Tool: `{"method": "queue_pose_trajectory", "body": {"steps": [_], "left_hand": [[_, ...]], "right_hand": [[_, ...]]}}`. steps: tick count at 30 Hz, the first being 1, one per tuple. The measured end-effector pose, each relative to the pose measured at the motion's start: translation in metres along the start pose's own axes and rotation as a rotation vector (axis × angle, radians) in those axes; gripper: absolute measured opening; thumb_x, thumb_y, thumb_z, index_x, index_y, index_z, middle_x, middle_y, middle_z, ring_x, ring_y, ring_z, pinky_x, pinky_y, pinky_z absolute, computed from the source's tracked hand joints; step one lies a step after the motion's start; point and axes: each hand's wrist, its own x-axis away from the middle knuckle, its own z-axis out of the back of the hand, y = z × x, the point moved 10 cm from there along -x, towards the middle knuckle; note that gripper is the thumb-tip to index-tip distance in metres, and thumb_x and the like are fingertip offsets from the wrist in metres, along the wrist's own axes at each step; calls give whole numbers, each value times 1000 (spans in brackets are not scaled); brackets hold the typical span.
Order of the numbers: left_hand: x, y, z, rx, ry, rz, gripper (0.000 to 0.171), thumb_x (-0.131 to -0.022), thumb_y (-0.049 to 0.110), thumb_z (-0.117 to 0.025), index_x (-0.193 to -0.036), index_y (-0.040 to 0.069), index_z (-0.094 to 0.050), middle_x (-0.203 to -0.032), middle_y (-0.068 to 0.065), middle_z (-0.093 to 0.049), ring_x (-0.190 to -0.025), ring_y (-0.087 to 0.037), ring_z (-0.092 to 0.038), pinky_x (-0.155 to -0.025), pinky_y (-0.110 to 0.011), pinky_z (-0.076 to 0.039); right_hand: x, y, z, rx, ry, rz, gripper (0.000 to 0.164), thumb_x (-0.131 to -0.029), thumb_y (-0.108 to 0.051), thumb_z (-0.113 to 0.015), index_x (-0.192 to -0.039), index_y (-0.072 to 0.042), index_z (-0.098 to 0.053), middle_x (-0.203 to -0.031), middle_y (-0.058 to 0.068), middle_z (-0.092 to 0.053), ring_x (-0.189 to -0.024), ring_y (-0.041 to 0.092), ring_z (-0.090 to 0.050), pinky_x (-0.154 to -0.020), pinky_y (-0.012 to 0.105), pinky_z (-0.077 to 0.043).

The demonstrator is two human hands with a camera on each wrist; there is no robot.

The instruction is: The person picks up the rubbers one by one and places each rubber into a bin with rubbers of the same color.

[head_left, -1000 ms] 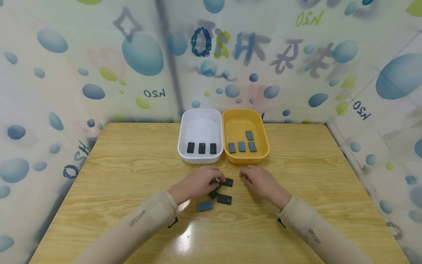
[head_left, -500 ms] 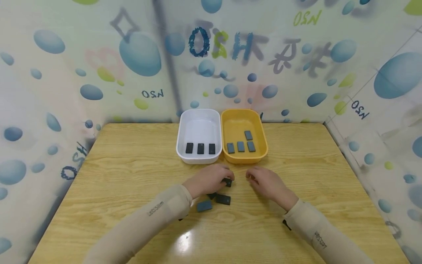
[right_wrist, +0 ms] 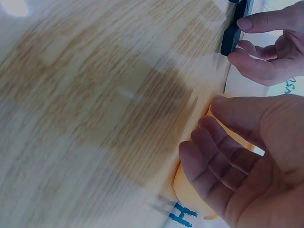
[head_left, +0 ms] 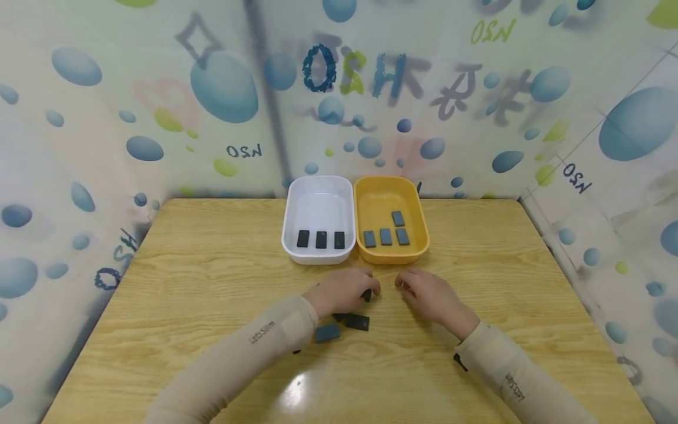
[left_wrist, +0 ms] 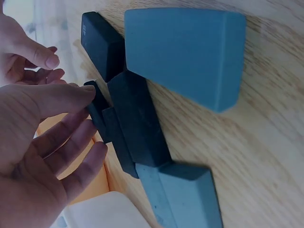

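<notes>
My left hand [head_left: 345,291] is over a small pile of flat rectangular blocks on the table, pinching a thin black block [left_wrist: 98,110] at its end between thumb and fingertips. Under and beside that hand lie more black blocks [head_left: 356,321], and a blue-grey block [head_left: 327,333] sits nearer me. Close up in the left wrist view, the black blocks touch one another, with a second blue-grey block [left_wrist: 190,194] at their end. To the right, my right hand [head_left: 431,296] hovers at the table with loosely bent fingers, holding nothing. The left palm hides part of the pile.
Behind the hands, a white tray [head_left: 318,259] and a yellow tray [head_left: 394,259] stand side by side. Three black blocks [head_left: 321,239] make a row in the white one; several blue-grey blocks [head_left: 385,237] lie in the yellow one. A patterned wall [head_left: 212,171] rises behind the table.
My left hand has shifted right across the pile to the black block at its right end. The right hand moved slightly right, then stayed. The tray contents look the same.
</notes>
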Motion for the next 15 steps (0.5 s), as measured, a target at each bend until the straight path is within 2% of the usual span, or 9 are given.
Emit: {"method": "queue_pose_trajectory", "body": {"steps": [15], "left_hand": [[-4, -3, -8, -66, -20, 37, 29, -85, 8, -70, -109, 25, -72, -106, 4, -65, -98, -13, -63, -88, -28, -53]], "right_hand": [[-2, 1, -3, 1, -11, -6, 13, -89, -12, -69, -100, -14, -66, -91, -1, -63, -79, 12, -59, -69, 33, -52]]}}
